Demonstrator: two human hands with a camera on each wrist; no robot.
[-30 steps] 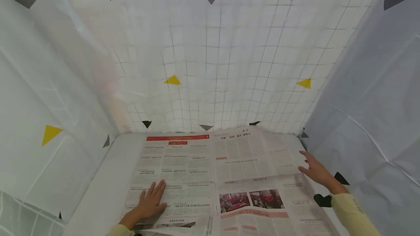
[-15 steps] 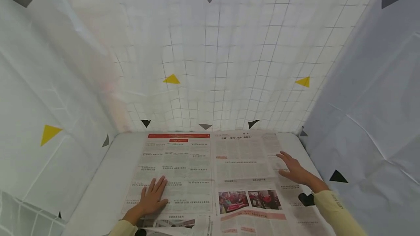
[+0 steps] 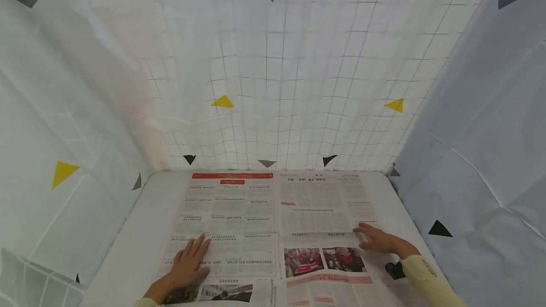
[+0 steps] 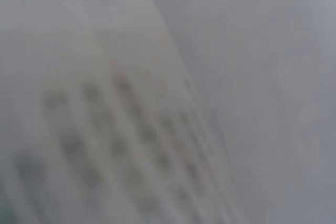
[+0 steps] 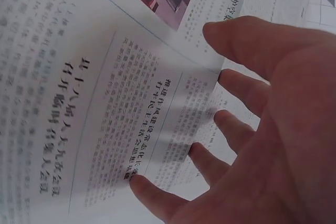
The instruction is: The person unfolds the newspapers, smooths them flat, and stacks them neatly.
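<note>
A newspaper (image 3: 239,250) lies spread open, its left page headed by a red band and its right page carrying two red-toned photos. My left hand (image 3: 189,262) rests flat on the lower left page with fingers spread. On the right page, beside the photos, my right hand (image 3: 379,240) touches the paper with loosely bent fingers. Up close in the right wrist view, the fingertips of the right hand (image 5: 252,129) meet the printed sheet (image 5: 105,129) along a crease. The left wrist view holds only blurred newsprint (image 4: 121,140), with the left hand out of sight.
The newspaper lies on a white table (image 3: 141,217). A white gridded sheet (image 3: 273,84) with dark and yellow triangles hangs behind it. White sheeting also rises along the left side (image 3: 64,122) and the right side (image 3: 482,155).
The right hand has moved left onto the page, then down toward me. The right page's far edge now lies flatter and straighter. My left hand has shifted slightly left, and the near left flap has flattened.
</note>
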